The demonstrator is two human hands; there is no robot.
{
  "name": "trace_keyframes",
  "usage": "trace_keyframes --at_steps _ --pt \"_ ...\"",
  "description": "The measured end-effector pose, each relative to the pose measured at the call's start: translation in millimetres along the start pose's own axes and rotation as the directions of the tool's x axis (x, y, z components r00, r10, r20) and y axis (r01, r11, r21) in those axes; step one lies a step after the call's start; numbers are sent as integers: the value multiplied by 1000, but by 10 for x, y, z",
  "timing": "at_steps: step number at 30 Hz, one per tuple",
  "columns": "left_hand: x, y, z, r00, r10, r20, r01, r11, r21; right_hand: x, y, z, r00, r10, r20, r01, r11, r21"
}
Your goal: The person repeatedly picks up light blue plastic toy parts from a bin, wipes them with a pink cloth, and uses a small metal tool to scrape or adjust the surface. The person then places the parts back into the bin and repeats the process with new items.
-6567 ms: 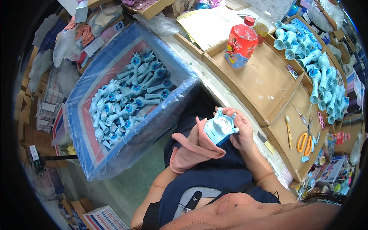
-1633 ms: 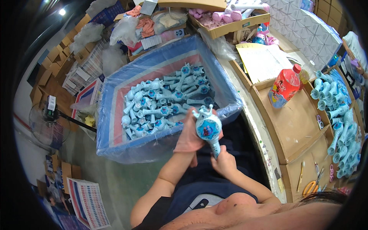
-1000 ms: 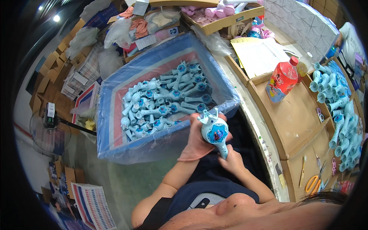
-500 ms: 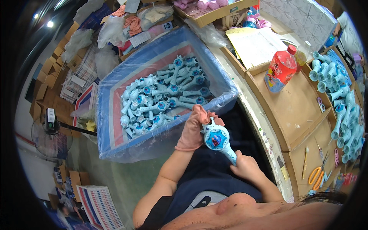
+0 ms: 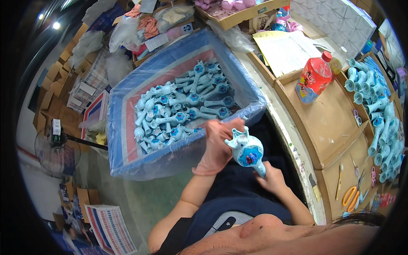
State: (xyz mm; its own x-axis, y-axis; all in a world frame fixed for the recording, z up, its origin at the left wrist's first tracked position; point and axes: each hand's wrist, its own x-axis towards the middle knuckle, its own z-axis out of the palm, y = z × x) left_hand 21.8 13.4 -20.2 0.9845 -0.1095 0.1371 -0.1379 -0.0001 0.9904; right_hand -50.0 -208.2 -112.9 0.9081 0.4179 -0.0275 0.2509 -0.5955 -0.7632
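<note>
My bare right hand is closed around the handle of a light blue toy wand. The wand tilts up to the left, with a round head, a crown-shaped top and a dark blue star badge facing up. Just left of the crown is my left hand in a thin pink glove. Motion smears its fingers, so I cannot make out whether they hold anything. Beyond it, a plastic-lined blue bin holds a heap of similar wands.
On the right bench are a cardboard tray, a red-labelled bottle, orange-handled scissors, a brush and more wands. Paper sheets lie farther back. A fan stands at left.
My left hand has shifted slightly away from the wand's head and blurred. The wand has turned and moved a little to the right, still in my right hand.
</note>
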Motion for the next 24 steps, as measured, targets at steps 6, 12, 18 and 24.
trace_keyframes --at_steps 6,12,18,24 --pt "-384 159 245 993 65 97 -50 986 -157 376 479 427 816 -353 -457 312 936 -165" --pt "-377 86 351 993 94 78 -81 984 -160 404 392 360 772 -357 -527 256 932 -256" --pt "-214 265 158 911 389 138 -411 826 384 196 145 131 868 -319 -380 195 924 -330" --pt "-8 329 240 960 -278 -33 202 770 -605 17 -159 -22 997 -2 79 3 1000 -19"
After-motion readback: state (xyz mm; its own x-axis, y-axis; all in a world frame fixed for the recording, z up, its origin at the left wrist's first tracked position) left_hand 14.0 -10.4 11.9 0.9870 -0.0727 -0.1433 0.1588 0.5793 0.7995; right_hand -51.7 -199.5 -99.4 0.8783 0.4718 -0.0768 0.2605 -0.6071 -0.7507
